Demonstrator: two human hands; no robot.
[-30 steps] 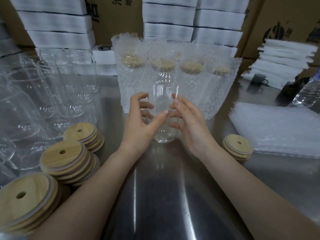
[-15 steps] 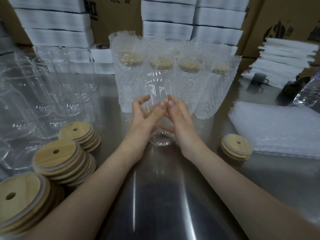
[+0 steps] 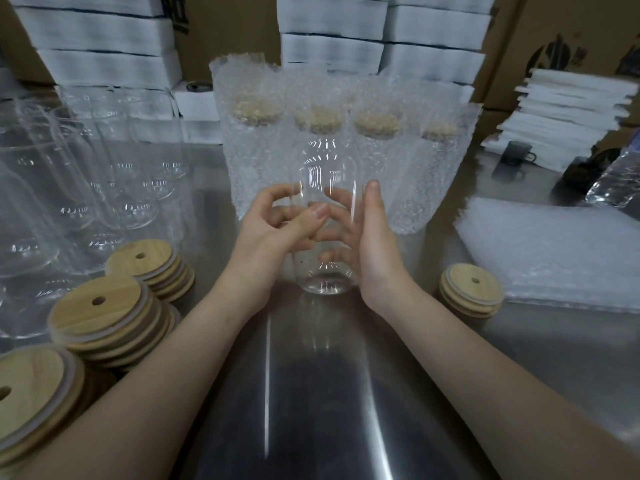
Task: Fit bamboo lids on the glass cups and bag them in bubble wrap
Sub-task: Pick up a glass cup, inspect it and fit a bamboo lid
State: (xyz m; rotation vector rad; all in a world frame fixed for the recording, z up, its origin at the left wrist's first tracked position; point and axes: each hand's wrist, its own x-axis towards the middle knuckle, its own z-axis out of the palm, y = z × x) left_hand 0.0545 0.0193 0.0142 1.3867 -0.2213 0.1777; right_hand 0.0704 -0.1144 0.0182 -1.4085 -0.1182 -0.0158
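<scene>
A clear glass cup [image 3: 325,168] stands upright at the middle of the steel table [image 3: 311,393], with no lid on it. My left hand [image 3: 273,233] curls round its left side, thumb across the front. My right hand [image 3: 372,244] wraps its right side, fingers seen through the glass. Behind it stand several lidded cups in bubble wrap bags [image 3: 249,140]. Bamboo lids with straw holes lie in stacks at the left [image 3: 104,310] and in one short stack at the right [image 3: 472,289].
Several bare glass cups [image 3: 114,174] crowd the left side. A pile of flat bubble wrap bags [image 3: 554,254] lies at the right. White boxes [image 3: 100,36] and cardboard cartons line the back. A dark cup [image 3: 516,154] sits far right.
Both hands have closed round the cup and turned it a little. My right thumb now sits higher up on the cup's right edge.
</scene>
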